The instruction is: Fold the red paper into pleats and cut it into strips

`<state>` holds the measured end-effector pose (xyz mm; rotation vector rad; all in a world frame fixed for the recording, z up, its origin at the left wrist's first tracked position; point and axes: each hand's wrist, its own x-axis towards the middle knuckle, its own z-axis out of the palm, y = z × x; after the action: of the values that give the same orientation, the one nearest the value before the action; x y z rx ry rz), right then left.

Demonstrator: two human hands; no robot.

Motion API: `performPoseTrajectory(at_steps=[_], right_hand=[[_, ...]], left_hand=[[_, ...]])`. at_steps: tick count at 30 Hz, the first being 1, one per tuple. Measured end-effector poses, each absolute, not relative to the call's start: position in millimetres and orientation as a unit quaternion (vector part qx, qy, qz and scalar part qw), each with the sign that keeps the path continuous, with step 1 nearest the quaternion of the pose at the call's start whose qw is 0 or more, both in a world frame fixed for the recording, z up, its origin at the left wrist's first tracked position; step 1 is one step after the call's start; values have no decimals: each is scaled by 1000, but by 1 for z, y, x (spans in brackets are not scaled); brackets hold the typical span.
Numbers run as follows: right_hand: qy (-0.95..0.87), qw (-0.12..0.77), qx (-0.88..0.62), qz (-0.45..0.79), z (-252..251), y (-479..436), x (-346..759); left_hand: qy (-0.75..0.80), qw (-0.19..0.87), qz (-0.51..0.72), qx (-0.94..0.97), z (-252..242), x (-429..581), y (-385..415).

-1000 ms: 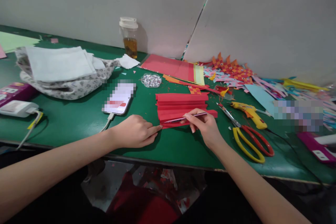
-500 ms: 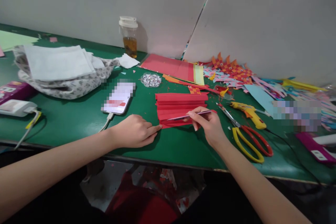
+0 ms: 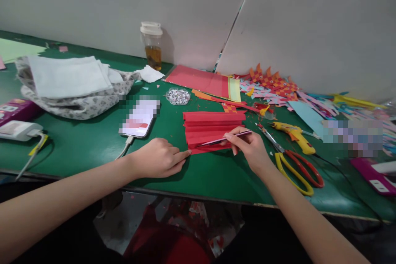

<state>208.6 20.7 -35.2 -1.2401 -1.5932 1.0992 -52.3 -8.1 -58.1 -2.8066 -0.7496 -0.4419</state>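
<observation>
Red pleated paper (image 3: 210, 133), under right grip (image 3: 247, 146) pinching tool (image 3: 212, 142), curled left hand (image 3: 162, 157) touching corner

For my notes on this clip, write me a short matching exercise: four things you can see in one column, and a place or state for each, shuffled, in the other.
Column one
1. Left hand
2. Right hand
3. Scissors
4. White-lidded cup

Column two
A. Lying next to the yellow glue gun
B. Standing by the wall, amber liquid inside
C. Gripping a slim pointed tool over the pleated red paper
D. At the near left corner of the pleated red paper, holding no tool

Right pairs: 1-D, 2-C, 3-A, 4-B
</observation>
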Motion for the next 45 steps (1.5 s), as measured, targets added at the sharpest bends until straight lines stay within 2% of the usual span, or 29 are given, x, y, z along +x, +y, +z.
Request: performPoseTrajectory(at_steps=[5,10,18,30,38,45], right_hand=[[-633,424,-478,437,-34,19,209],[-647,388,-458,471,-37,14,199],[-648,398,-488,429,-29,17,207],[-654,381,-471,453,-33,17,204],[-641,412,-482,432,-29,20,211],[-647,380,-469,466,-31,16,200]], left_hand=[[-257,104,-144,-950,-57,-52,-8],[-256,104,-136,-951,-56,-52,-8],[-257,108,-128,-952,-57,-52,-9],[-252,118,-144,-950,-56,-52,-11],[-256,109,-143,-950,-58,-51,-9],[-258,107,-143,-949,-55,-52,-10]])
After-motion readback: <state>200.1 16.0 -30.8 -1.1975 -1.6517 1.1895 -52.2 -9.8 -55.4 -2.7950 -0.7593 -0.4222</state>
